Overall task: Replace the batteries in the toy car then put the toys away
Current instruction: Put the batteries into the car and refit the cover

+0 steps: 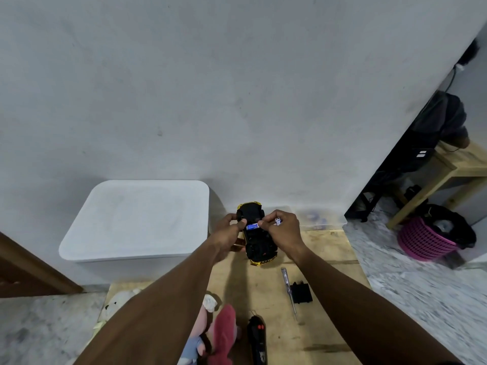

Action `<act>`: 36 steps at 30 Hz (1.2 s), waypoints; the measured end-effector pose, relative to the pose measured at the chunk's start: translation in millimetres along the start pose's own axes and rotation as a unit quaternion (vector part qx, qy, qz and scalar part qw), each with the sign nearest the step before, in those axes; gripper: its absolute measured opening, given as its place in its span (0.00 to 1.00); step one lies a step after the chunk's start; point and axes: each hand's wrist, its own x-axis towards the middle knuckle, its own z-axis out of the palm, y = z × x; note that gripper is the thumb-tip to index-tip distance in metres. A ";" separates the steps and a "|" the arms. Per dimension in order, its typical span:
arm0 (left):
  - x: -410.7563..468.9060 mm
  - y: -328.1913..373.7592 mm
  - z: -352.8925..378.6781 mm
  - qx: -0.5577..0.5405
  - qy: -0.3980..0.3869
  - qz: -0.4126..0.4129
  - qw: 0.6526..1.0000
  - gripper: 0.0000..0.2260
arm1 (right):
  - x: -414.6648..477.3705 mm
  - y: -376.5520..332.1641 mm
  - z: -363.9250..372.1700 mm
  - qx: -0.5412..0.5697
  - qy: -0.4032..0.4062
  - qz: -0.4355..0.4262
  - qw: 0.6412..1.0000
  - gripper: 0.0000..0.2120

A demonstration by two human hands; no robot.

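A yellow toy car [259, 246] is held upside down above the wooden board, its black underside facing up. My left hand [228, 237] grips its left side. My right hand [280, 229] pinches a blue and white battery [252, 226] lying across the open battery bay, and a second battery [278, 220] sticks out between its fingers. The black battery cover [301, 292] and a clear-handled screwdriver [288, 289] lie on the board to the near right. A black remote control [257, 338] lies at the board's near edge.
A white lidded storage bin [137, 219] stands to the left against the wall. Plush toys [210, 333] lie on the near left of the wooden board [326, 299]. A clear plastic box [316, 218] sits behind my right hand. At far right stand a pink basket [424, 243] and a wooden bench [448, 172].
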 end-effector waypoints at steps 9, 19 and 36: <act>-0.6 7.6 -1.8 0.000 0.001 -0.019 1.000 0.07 | 7.0 -12.8 -16.6 -0.095 -0.004 -0.012 0.995 0.09; -0.7 11.8 -8.3 0.028 -0.017 -0.026 0.999 0.08 | 2.8 -34.1 -29.1 -0.022 -0.094 -0.089 0.991 0.13; -1.0 12.5 -3.4 0.010 -0.027 -0.038 0.999 0.12 | -11.4 -14.4 -17.0 -0.194 -0.120 -0.167 0.959 0.11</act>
